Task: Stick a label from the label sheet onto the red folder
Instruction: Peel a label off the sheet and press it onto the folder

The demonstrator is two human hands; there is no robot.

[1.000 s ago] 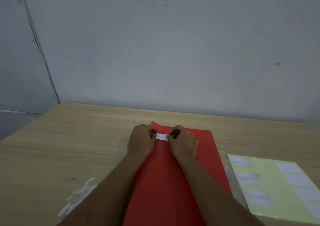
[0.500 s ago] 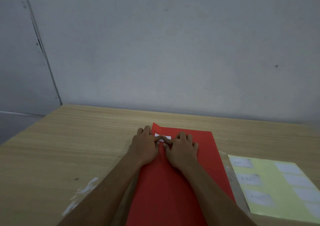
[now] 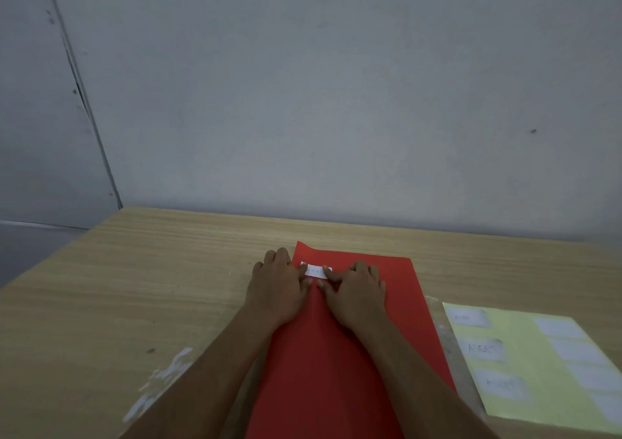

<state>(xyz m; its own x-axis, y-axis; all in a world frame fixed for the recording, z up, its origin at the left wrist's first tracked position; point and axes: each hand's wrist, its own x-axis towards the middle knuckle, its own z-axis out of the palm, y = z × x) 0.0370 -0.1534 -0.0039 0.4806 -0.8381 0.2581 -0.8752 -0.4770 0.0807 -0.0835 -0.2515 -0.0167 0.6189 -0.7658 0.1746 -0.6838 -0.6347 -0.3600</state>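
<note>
The red folder [image 3: 397, 290] lies lengthwise on the wooden table in front of me. A small white label [image 3: 316, 271] lies flat on the folder near its far left corner. My left hand [image 3: 277, 283] rests palm down at the folder's left edge, its fingertips on the label's left end. My right hand [image 3: 356, 290] lies flat on the folder, fingertips pressing the label's right end. The yellow label sheet [image 3: 538, 364] with several white labels lies to the right of the folder.
The wooden table [image 3: 134, 287] ends at a grey wall behind. A patch of white scuffs [image 3: 158, 388] marks the tabletop near the front left. A clear plastic strip [image 3: 451, 354] lies between the folder and the sheet.
A second ago both hands pinched the label just above the folder. Now the fingers are spread flat and the label lies pressed on the folder.
</note>
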